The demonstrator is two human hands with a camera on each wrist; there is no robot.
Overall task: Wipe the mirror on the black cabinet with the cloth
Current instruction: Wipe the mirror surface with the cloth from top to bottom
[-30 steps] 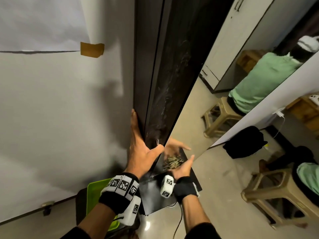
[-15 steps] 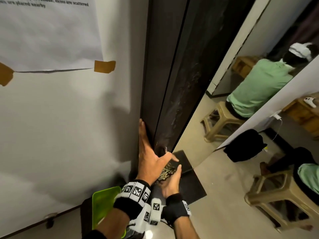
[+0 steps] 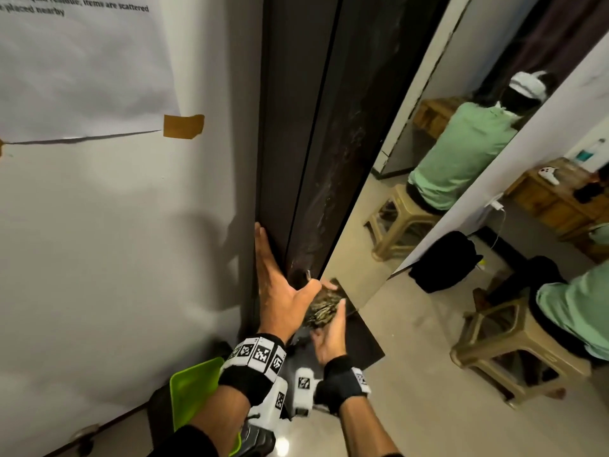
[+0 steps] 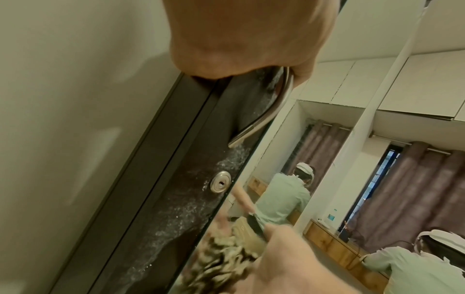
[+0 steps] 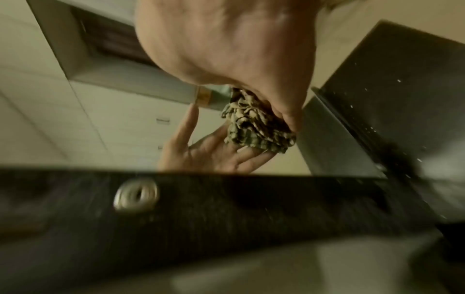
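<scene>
The black cabinet (image 3: 296,127) stands against the wall, its door fronted by a tall mirror (image 3: 395,166). My left hand (image 3: 276,291) lies flat with straight fingers along the cabinet's left edge. Its thumb reaches the metal handle (image 4: 264,111) above the round keyhole (image 4: 220,184). My right hand (image 3: 329,331) grips a crumpled patterned cloth (image 3: 321,308) and presses it to the mirror's lower left part, beside the left thumb. In the right wrist view the cloth (image 5: 256,123) sits under my right hand (image 5: 226,49), with the hand's reflection below it.
A green tray (image 3: 194,390) sits low by the wall, below a taped paper sheet (image 3: 82,61). A black mat (image 3: 356,341) lies on the floor at the cabinet's foot. To the right are a plastic stool (image 3: 514,351), a black bag (image 3: 445,262) and a seated person in green (image 3: 580,311).
My right hand has carried the cloth left and up against the mirror, close to my left thumb. The left hand has stayed on the cabinet edge.
</scene>
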